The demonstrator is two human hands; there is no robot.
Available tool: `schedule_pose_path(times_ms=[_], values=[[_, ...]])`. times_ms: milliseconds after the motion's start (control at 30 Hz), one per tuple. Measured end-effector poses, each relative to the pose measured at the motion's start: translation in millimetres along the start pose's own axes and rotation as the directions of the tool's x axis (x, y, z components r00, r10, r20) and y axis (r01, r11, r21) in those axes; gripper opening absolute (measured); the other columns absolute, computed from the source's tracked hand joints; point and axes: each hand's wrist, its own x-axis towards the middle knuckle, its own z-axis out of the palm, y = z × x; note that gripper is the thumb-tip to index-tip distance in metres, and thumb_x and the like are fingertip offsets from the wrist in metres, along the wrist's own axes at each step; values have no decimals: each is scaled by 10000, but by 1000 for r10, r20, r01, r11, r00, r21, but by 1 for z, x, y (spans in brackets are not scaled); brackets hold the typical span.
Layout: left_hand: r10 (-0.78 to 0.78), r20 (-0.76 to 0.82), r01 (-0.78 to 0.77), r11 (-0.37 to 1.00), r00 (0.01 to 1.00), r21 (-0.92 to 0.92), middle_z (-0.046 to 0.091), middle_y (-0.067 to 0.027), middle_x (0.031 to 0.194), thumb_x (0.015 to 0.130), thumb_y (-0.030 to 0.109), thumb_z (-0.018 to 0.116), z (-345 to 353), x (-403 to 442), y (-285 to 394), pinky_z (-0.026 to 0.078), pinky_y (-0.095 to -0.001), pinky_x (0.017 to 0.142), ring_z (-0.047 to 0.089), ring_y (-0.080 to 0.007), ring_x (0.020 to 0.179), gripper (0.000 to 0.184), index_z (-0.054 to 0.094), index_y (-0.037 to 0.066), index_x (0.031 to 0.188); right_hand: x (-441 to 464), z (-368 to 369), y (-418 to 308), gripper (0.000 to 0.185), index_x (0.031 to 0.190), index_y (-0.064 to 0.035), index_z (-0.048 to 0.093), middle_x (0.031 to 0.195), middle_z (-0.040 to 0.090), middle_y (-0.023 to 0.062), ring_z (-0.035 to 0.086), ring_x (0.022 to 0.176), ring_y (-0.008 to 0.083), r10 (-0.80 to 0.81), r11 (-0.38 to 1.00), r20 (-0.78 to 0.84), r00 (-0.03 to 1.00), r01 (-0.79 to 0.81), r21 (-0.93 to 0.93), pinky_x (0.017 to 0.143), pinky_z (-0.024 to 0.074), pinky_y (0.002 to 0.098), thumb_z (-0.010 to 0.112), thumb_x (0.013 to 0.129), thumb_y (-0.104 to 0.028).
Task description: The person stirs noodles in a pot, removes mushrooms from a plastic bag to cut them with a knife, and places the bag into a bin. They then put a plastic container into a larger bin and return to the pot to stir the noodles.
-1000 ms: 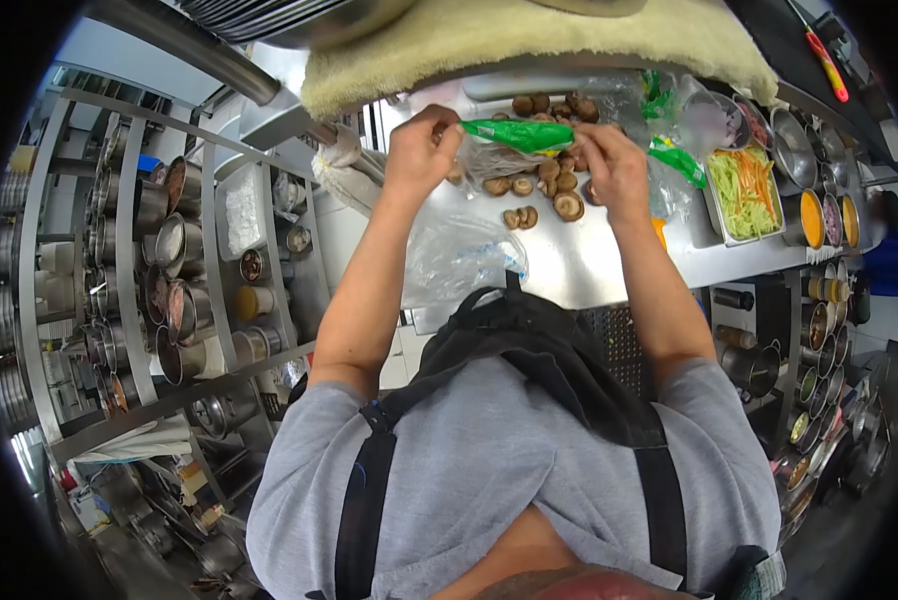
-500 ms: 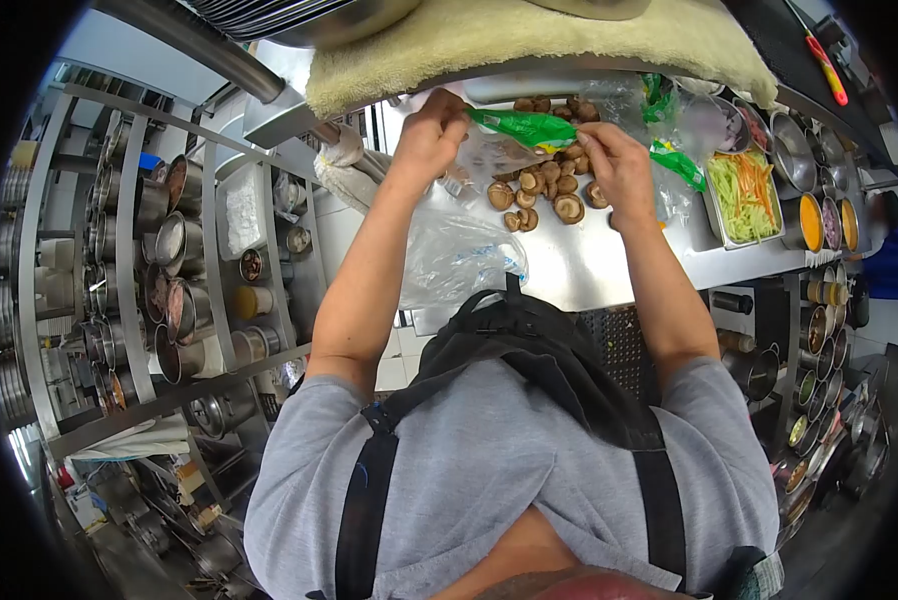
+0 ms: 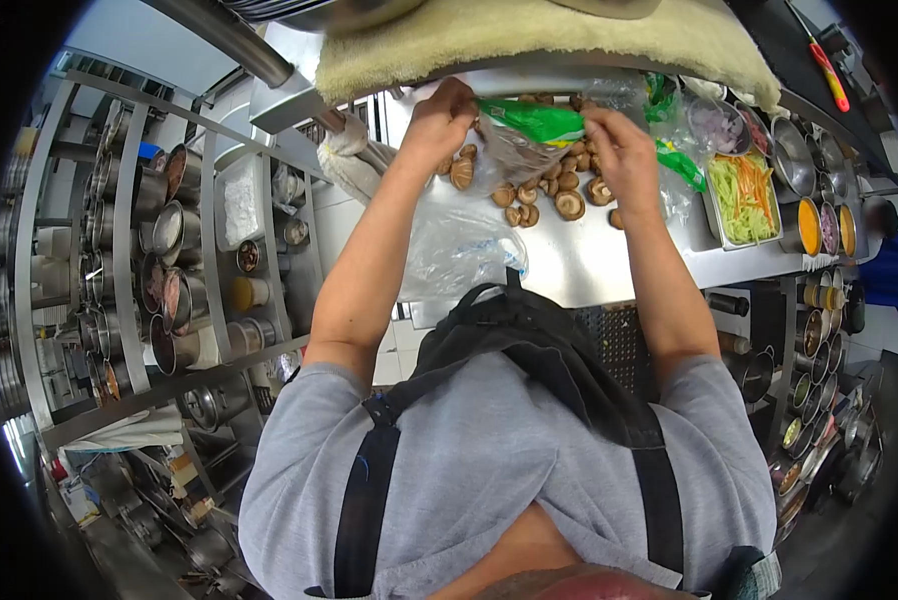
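Observation:
A plastic bag, green along the top and see-through below, is stretched between my two hands. My left hand pinches its left corner with closed fingers. At the other end, my right hand grips the green edge between thumb and fingers. Brown shiitake mushrooms lie loose on the steel counter beneath and in front of the bag, and more show beyond it. A few mushrooms sit at the left, below my left hand. The bag partly hides the pile.
A crumpled clear bag lies at the counter's near left. On the right are another green-and-clear bag, a tray of shredded vegetables and several metal bowls. A fleecy yellow cloth covers the ledge above. Racks of pots stand left.
The bag is now spread taller, its clear part hanging lower between my hands. Mushrooms have appeared on the counter below my left hand. Both hands keep their hold.

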Motion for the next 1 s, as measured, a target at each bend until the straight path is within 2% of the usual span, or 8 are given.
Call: schedule_pose_path(times_ms=[233, 333, 467, 633, 767, 800, 900, 1000], values=[[32, 22, -30, 998, 999, -59, 602, -141, 1031, 910, 50, 519, 3, 12, 15, 573, -343, 801, 624, -220, 942, 168, 487, -34, 1051, 4, 1, -1, 432, 1137, -32, 598, 1027, 653, 156, 648, 868, 286, 49, 995, 83, 995, -41, -94, 767, 502, 350, 736, 777, -227], [42, 47, -37, 995, 998, -92, 601, -138, 1035, 918, 44, 506, 10, 12, 29, 566, -333, 820, 618, -215, 955, 165, 481, -44, 1055, -4, 13, 7, 422, 1119, -44, 609, 1017, 651, 155, 632, 873, 316, -57, 980, 182, 982, 89, -175, 779, 497, 352, 744, 760, -220], [75, 120, -57, 987, 990, -150, 607, -133, 1041, 907, 60, 538, 13, 10, 34, 542, -318, 847, 621, -219, 954, 196, 490, -28, 1075, -6, 8, 27, 220, 990, -61, 658, 873, 660, 152, 614, 779, 337, 214, 970, 162, 963, -189, -156, 703, 480, 369, 694, 780, -115], [147, 6, -142, 967, 989, -212, 543, -145, 1227, 893, 146, 593, 5, -8, 36, 450, -352, 957, 548, -256, 1130, 390, 473, -11, 1229, -12, -13, 47, 131, 969, -29, 651, 761, 657, 39, 591, 674, 118, 322, 945, 26, 947, -319, -78, 621, 457, 268, 648, 843, -63], [-66, 90, 89, 955, 994, -283, 432, -197, 1361, 830, 385, 663, 7, -39, 28, 372, -427, 1036, 419, -311, 1274, 701, 382, 14, 1354, -33, -25, 48, 104, 952, -33, 624, 815, 663, 42, 635, 738, 136, 574, 727, -107, 812, -445, 523, 640, 486, 280, 637, 871, -96], [-148, 157, 199, 898, 976, -392, 410, -199, 1384, 791, 438, 690, 20, -51, 35, 337, -443, 1057, 400, -324, 1288, 807, 334, 39, 1395, -42, -25, 44, 108, 948, -33, 611, 828, 664, 55, 648, 757, 148, 686, 571, -75, 723, -473, 671, 649, 497, 284, 636, 872, -106], [-192, 250, 285, 860, 949, -423, 406, -178, 1391, 800, 330, 709, 64, -75, 41, 339, -407, 1048, 391, -299, 1293, 794, 294, 71, 1426, -93, 13, 55, 160, 1007, -19, 597, 841, 658, 86, 642, 721, 174, 619, 540, 286, 732, -660, 522, 586, 541, 303, 619, 864, -87], [58, 67, -32, 940, 996, -340, 471, -149, 1338, 799, 125, 677, 92, -81, 30, 357, -362, 1023, 432, -257, 1254, 652, 387, 89, 1381, -122, 38, 27, 298, 1146, -8, 576, 906, 643, 63, 632, 696, 134, 515, 652, 439, 736, -669, 356, 586, 533, 262, 629, 865, -91]])
